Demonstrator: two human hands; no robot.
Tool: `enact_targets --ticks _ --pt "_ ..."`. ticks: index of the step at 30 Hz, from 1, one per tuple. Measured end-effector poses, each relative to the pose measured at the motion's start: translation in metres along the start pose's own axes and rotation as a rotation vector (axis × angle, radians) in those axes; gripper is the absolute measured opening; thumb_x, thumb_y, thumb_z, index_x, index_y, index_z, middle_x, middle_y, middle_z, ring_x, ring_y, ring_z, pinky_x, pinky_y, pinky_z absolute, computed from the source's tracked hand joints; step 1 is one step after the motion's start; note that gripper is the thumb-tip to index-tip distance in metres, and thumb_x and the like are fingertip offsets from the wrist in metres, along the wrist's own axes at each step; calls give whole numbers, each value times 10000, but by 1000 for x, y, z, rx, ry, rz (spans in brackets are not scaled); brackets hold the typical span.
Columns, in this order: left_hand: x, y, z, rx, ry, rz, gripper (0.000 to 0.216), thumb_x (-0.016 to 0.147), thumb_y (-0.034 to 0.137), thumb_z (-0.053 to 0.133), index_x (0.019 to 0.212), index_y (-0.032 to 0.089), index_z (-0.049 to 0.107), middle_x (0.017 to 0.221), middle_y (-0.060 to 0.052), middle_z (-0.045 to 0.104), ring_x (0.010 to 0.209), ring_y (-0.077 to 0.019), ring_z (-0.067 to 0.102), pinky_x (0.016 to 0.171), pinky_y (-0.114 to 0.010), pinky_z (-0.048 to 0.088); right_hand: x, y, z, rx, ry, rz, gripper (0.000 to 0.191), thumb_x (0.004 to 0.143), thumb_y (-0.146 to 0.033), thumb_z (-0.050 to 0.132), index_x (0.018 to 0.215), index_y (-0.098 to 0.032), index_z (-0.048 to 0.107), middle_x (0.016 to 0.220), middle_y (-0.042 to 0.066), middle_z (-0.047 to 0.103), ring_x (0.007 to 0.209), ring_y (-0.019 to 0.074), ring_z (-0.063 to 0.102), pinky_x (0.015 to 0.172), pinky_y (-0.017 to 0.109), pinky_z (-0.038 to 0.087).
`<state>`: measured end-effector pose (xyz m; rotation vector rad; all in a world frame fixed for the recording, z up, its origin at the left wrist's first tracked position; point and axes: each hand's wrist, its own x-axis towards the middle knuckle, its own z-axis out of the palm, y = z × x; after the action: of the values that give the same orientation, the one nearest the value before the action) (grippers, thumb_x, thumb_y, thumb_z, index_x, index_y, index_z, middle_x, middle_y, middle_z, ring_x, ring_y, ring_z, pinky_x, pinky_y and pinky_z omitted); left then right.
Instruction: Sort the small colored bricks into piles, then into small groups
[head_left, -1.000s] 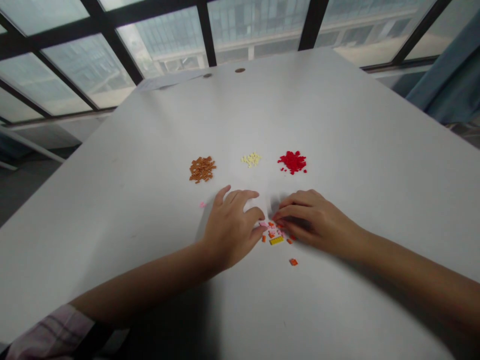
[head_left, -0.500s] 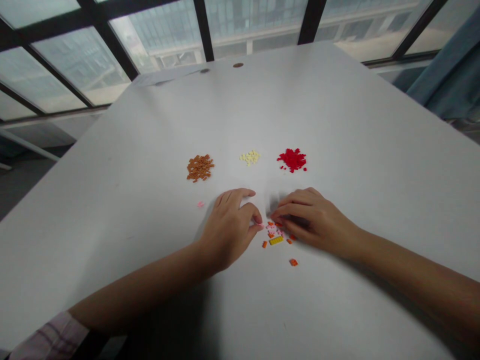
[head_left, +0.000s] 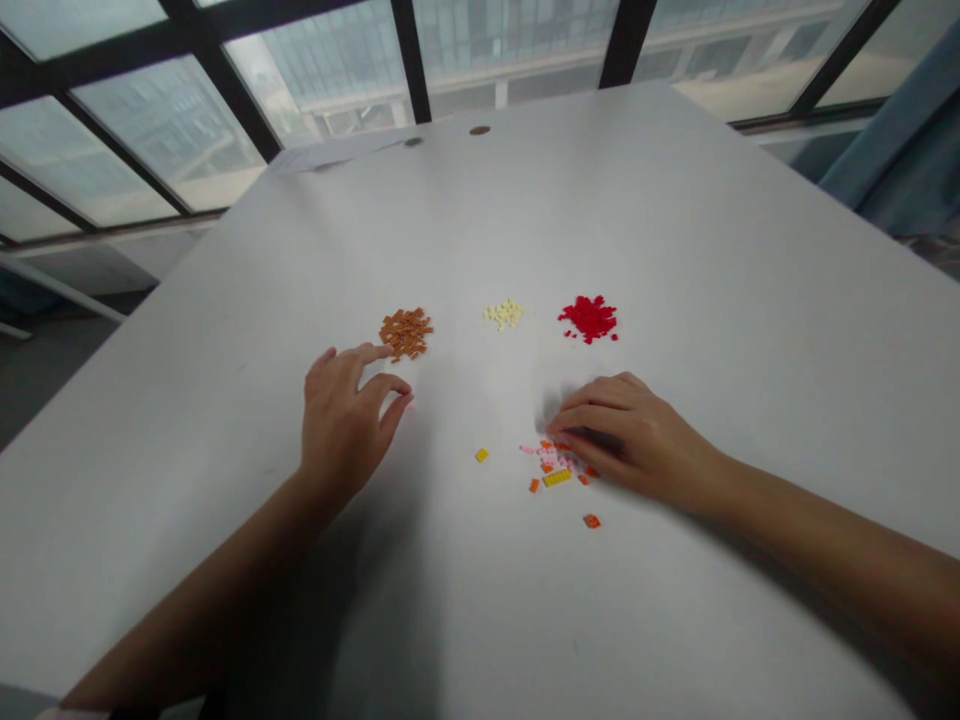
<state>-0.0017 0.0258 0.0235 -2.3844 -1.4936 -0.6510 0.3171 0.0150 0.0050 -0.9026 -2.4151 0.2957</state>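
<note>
My left hand (head_left: 349, 425) is left of the middle, thumb and forefinger pinched at a small pink brick (head_left: 410, 406) that is mostly hidden under the fingertips. Its outer fingers reach to the edge of a pile of brown bricks (head_left: 406, 333). My right hand (head_left: 619, 430) rests at the right side of some small pink bricks (head_left: 551, 457); its fingers are closed together, and what they hold, if anything, is hidden. Among the pink ones lie a yellow studded brick (head_left: 557, 478) and several orange pieces. An orange brick (head_left: 592, 521) lies nearer to me, and a small yellow brick (head_left: 481, 455) sits between the hands.
Farther off on the white table (head_left: 712, 250) are a pile of pale yellow pieces (head_left: 504, 314) and a pile of red pieces (head_left: 590, 319). Windows stand behind the table's far edge. A blue-grey curtain (head_left: 900, 150) hangs at the right.
My left hand has moved left, away from the mixed bricks to the pink brick beside the brown pile. The small yellow brick and a pink piece it covered now show. My right hand stays put.
</note>
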Motion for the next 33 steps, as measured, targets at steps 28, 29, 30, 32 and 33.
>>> enact_targets --ticks 28,29,30,32,33 --pt "18 83 15 -368 -199 381 42 893 163 659 917 150 690 1276 -149 638 1284 -320 560 1093 -541 462 -2 -1 2 -34 36 -15 179 938 -186 523 952 -205 700 881 72 742 819 196 668 756 372 438" --pt "19 84 18 -383 -205 372 50 902 151 637 891 147 686 1284 -152 633 1294 -318 553 1091 -532 467 -2 -1 2 -34 38 -18 175 936 -184 526 952 -205 700 880 71 741 818 196 667 754 371 436" --pt "19 84 19 -387 -208 363 77 912 140 615 874 147 682 1292 -154 628 1302 -312 548 1093 -523 469 -2 -1 2 -33 38 -17 173 936 -184 529 953 -204 699 880 70 741 819 196 667 754 371 435" --pt "18 82 19 -363 -198 357 105 924 126 588 869 149 674 1300 -154 623 1307 -303 546 1096 -514 471 -2 -1 2 -26 31 -12 176 938 -185 526 960 -204 699 885 66 743 826 196 666 763 374 438" --pt "18 79 18 -337 -188 359 100 924 124 587 873 150 669 1299 -153 623 1307 -304 546 1097 -514 470 -2 -1 2 -23 28 -10 179 940 -187 523 962 -205 699 887 64 745 827 195 665 766 377 439"
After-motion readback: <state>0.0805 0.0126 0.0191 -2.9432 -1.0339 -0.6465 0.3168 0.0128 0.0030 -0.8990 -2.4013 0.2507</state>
